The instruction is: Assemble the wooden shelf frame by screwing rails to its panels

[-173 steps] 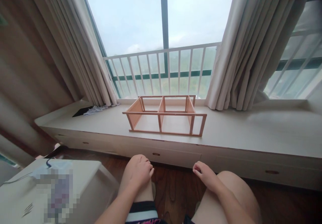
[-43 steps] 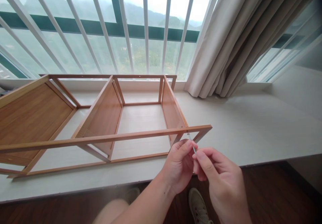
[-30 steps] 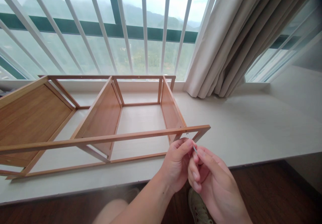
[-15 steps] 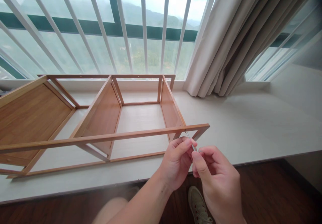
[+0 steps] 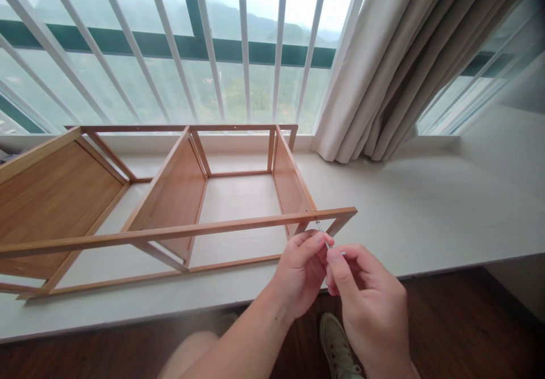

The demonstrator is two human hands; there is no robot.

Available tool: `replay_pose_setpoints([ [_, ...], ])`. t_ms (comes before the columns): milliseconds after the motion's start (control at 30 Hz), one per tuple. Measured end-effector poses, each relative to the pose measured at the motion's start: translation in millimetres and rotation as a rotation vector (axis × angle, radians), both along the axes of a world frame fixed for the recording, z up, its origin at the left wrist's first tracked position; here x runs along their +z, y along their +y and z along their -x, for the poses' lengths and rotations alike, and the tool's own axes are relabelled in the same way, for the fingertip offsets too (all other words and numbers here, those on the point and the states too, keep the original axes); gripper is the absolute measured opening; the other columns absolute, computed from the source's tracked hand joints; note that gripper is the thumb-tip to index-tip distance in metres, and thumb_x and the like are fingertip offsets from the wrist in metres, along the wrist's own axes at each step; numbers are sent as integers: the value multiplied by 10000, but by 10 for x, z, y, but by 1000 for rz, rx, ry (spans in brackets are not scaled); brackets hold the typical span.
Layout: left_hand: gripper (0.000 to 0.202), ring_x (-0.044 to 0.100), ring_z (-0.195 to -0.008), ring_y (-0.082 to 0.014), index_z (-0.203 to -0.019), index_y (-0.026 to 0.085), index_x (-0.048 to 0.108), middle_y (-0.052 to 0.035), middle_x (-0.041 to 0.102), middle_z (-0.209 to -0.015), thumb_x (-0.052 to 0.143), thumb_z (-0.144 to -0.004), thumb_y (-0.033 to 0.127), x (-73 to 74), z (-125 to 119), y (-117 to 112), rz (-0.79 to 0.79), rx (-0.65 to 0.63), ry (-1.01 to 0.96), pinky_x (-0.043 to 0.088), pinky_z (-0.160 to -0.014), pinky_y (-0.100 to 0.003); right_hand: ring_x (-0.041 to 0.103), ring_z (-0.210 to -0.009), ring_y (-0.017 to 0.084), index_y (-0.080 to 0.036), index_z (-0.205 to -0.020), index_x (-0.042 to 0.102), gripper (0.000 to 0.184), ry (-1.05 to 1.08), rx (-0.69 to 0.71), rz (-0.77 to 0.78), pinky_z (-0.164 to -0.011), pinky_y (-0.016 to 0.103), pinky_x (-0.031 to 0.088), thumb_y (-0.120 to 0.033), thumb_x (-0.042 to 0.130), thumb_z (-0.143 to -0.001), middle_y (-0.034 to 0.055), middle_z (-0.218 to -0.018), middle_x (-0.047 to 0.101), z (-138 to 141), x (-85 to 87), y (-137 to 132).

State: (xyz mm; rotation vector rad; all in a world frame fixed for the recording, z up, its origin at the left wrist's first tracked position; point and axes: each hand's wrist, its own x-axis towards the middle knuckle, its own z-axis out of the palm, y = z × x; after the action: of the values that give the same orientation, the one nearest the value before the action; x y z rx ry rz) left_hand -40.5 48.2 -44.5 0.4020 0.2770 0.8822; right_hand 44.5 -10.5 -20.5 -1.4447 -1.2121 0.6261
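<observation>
A wooden shelf frame [image 5: 251, 221] lies on its side on the white window ledge, its panels standing upright. Near the right end of its front rail, the tip of a thin metal hex key [image 5: 322, 232] meets a screw [image 5: 317, 221] sticking out of the wood. My left hand [image 5: 303, 268] is closed around the key's shaft just below that tip. At the key's bent end, my right hand [image 5: 368, 297] pinches it between thumb and forefinger. Part of the shaft is hidden by my fingers.
Behind the frame runs a window with white bars [image 5: 244, 55]. A beige curtain [image 5: 366, 84] hangs at the right, down to the ledge [image 5: 426, 214]. Below the ledge edge are a dark wooden floor [image 5: 451, 322] and a shoe [image 5: 336, 345].
The short bent end of the hex key now shows beyond my right fingertips, pointing right. Both hands stay in nearly the same place, and the shelf frame has barely shifted in view.
</observation>
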Motion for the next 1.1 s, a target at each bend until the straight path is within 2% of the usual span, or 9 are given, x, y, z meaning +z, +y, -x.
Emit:
replay_pose_setpoints([
  [100,251,492,-351,-115,-777,143,610,28,505,-481,640,-807,390,5,11,9,12,-16,46,350,-364,-208,448,-480,91,-185,-766,576,254,539,170,179,-448,203,368,-402,572,-898,-27,-562,501,32,35,27],
  [200,254,522,-408,-86,-738,116,614,12,546,-515,707,-767,351,32,36,25,63,25,92,377,-418,-178,390,-401,75,-182,-755,545,262,1028,362,337,-392,202,299,-391,523,-913,-34,-542,467,58,81,59],
  [300,245,520,-443,-67,-719,106,621,10,548,-508,730,-757,322,63,57,35,83,68,114,401,-473,-165,325,-366,53,-172,-760,547,243,1263,449,373,-384,190,260,-343,498,-926,-56,-510,402,70,97,74],
  [400,243,517,-441,-69,-728,107,631,9,554,-505,731,-757,327,78,62,33,76,69,129,407,-482,-170,308,-371,51,-164,-757,553,249,1307,470,369,-388,185,254,-325,484,-934,-59,-495,385,73,91,75],
  [567,248,517,-423,-73,-719,109,642,7,556,-487,736,-746,337,88,54,12,60,57,135,394,-476,-175,355,-380,60,-164,-722,541,294,1235,429,335,-395,187,271,-368,490,-927,-44,-498,425,89,97,57],
  [700,239,529,-418,-86,-696,107,635,1,561,-484,735,-738,319,71,47,12,17,34,104,397,-467,-185,380,-396,70,-168,-725,537,312,1112,411,297,-409,197,295,-419,510,-908,-33,-513,458,92,96,32],
  [767,258,525,-396,-97,-712,107,633,-8,578,-506,717,-747,347,48,42,23,2,13,105,400,-443,-200,393,-425,77,-174,-736,531,289,1018,356,257,-417,198,306,-413,535,-899,-29,-536,473,80,81,27],
  [967,271,499,-379,-123,-798,128,636,26,500,-495,688,-752,390,12,26,41,-10,3,102,364,-382,-228,447,-511,99,-182,-794,568,246,478,126,78,-475,211,379,-404,571,-900,-29,-571,494,26,14,22],
  [1100,217,484,-454,-96,-777,124,640,20,488,-552,681,-770,337,31,27,23,6,34,52,362,-454,-224,495,-543,97,-188,-838,608,190,-14,-31,-15,-534,206,417,-369,594,-894,-32,-603,537,12,24,4],
])
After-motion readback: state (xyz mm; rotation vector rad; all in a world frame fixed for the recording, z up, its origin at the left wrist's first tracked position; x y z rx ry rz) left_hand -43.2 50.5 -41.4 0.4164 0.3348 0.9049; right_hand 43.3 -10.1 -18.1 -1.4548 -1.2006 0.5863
